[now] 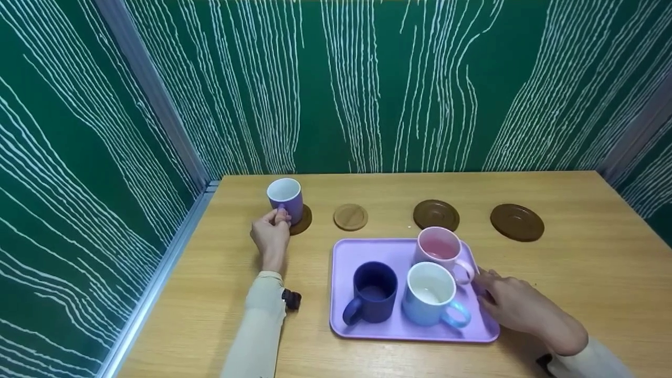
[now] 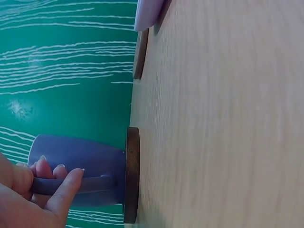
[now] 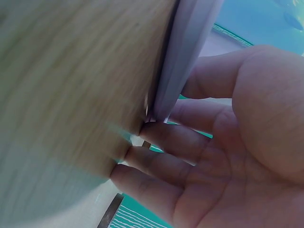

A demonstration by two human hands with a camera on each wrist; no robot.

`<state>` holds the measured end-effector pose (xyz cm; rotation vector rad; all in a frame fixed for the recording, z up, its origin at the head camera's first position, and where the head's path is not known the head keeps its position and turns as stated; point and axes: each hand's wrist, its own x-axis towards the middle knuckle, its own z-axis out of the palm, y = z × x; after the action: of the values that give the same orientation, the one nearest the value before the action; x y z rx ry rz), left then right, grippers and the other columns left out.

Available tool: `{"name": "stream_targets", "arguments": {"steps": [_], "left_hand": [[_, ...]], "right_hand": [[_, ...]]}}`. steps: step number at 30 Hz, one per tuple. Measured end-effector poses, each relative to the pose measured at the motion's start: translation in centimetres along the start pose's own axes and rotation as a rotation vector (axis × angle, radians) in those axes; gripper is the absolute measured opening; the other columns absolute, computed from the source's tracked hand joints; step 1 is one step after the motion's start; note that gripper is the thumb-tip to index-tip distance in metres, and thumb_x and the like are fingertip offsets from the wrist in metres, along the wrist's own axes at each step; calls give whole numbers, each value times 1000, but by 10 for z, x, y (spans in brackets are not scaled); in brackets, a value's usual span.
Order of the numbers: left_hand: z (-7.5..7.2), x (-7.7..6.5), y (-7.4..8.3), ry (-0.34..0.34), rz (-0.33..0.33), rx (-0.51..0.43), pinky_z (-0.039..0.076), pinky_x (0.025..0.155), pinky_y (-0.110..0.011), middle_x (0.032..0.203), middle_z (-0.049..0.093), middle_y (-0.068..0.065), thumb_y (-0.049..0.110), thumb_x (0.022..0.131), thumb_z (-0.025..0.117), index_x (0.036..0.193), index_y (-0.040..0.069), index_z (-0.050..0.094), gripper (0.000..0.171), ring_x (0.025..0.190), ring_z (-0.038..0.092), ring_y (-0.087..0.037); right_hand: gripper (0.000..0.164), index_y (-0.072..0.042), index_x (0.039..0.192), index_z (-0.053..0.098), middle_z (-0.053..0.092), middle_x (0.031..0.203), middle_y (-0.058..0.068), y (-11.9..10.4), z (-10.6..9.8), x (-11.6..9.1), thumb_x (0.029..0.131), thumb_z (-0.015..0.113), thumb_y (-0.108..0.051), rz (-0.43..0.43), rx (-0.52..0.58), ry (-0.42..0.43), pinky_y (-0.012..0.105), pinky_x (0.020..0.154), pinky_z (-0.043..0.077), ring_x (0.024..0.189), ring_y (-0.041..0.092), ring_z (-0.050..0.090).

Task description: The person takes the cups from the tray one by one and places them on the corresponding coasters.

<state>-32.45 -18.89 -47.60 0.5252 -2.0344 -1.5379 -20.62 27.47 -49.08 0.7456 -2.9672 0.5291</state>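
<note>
With thumb and fingers, my left hand (image 1: 271,236) pinches the handle of a purple mug (image 1: 293,206) with a white inside. The mug stands upright at a dark brown coaster (image 1: 302,224), its base right against the coaster (image 2: 132,175) in the left wrist view. My right hand (image 1: 517,304) holds the right edge of a lilac tray (image 1: 362,333), thumb at the rim. In the right wrist view its other fingertips reach down to the table beside the tray wall (image 3: 183,52). A dark navy mug (image 1: 375,294), a light blue mug (image 1: 425,307) and a pink mug (image 1: 433,249) stand on the tray.
Behind the tray lie a small light wooden coaster (image 1: 350,217) and two dark brown coasters, one in the middle (image 1: 436,212) and one at the right (image 1: 517,222). A green wall (image 1: 336,105) with white wavy lines borders the wooden table (image 1: 399,362).
</note>
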Motion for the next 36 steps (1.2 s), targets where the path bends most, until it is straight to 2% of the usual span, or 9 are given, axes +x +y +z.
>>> {"name": "stream_targets", "arguments": {"steps": [3, 10, 17, 22, 28, 32, 36], "left_hand": [[0, -1, 1, 4, 18, 13, 53, 75, -26, 77, 76, -4, 14, 97, 70, 81, 6, 80, 21, 83, 70, -19], [0, -3, 1, 8, 44, 68, 52, 83, -37, 77, 75, -3, 16, 96, 69, 78, 6, 79, 22, 86, 69, -24], [1, -3, 3, 33, 106, 117, 52, 81, -42, 75, 75, -4, 15, 94, 68, 70, 8, 76, 26, 83, 70, -28], [0, -3, 5, 39, 76, 122, 51, 81, -42, 74, 74, -3, 18, 95, 68, 75, 7, 78, 25, 82, 70, -27], [-7, 0, 8, 5, 35, 154, 51, 84, -43, 84, 76, -9, 27, 96, 68, 88, 5, 79, 27, 88, 69, -29], [-18, 5, 15, 10, -6, 165, 51, 90, -44, 96, 76, -12, 37, 96, 66, 97, 6, 78, 33, 96, 68, -29], [-35, 9, 33, 63, -10, 116, 48, 91, -45, 102, 71, -13, 34, 94, 62, 104, 5, 73, 33, 99, 64, -30]], "right_hand": [[17, -10, 110, 70, 60, 136, 33, 0, 0, 0, 93, 71, -7, 5, 3, -6, 68, 99, 48, 120, 57, 60], [34, -3, 127, 68, 60, 136, 33, 2, 1, -3, 94, 69, -9, 39, 8, -19, 68, 100, 47, 123, 57, 58], [20, -10, 111, 69, 61, 135, 32, 1, 2, -5, 91, 71, -7, -1, -9, 28, 69, 97, 49, 118, 57, 61], [23, -9, 115, 70, 62, 135, 32, 1, 2, -3, 92, 71, -9, 13, -11, 8, 68, 97, 49, 119, 57, 61], [14, -11, 107, 70, 65, 129, 32, 1, 1, 0, 93, 71, -10, -1, -16, 18, 68, 96, 50, 116, 56, 62], [11, -12, 105, 69, 65, 129, 32, 1, 0, 1, 94, 71, -11, -10, -12, 17, 69, 97, 50, 117, 57, 62], [18, -9, 112, 70, 62, 134, 32, 1, -2, 0, 94, 70, -11, 5, -7, 2, 69, 99, 47, 120, 57, 60]]}}
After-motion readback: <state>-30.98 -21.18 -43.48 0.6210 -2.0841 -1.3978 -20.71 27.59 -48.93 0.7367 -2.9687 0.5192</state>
